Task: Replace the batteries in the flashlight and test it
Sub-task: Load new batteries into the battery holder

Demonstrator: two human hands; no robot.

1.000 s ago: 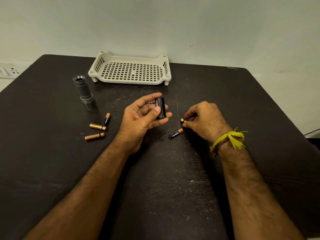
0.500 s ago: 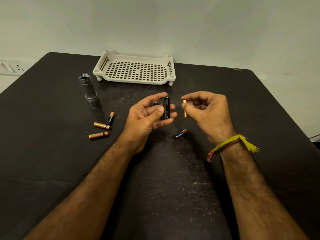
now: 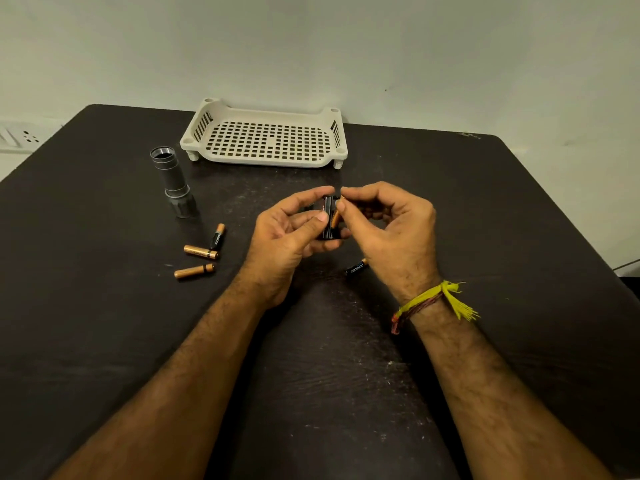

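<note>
The flashlight point(image 3: 174, 183) stands upright on the table point(image 3: 104, 341) toward its far left corner, long axis vertical, open tail end up and wider head down on the dark top. It is a grey metal tube with a ribbed head and a hollow, dark mouth. My left hand point(image 3: 287, 233) grips the black battery holder point(image 3: 328, 220) above the middle of the table, thumb across its near side and fingers curled behind it. My right hand point(image 3: 391, 230) pinches a copper-topped battery point(image 3: 335, 216) between thumb and forefinger, touching the holder, its long axis roughly along the holder's. One spare battery point(image 3: 356, 268) lies on the table just under my right hand. Three more batteries point(image 3: 201, 252) lie loose near the flashlight, toward the left edge. A cream perforated tray point(image 3: 266, 161) sits at the far edge.
</note>
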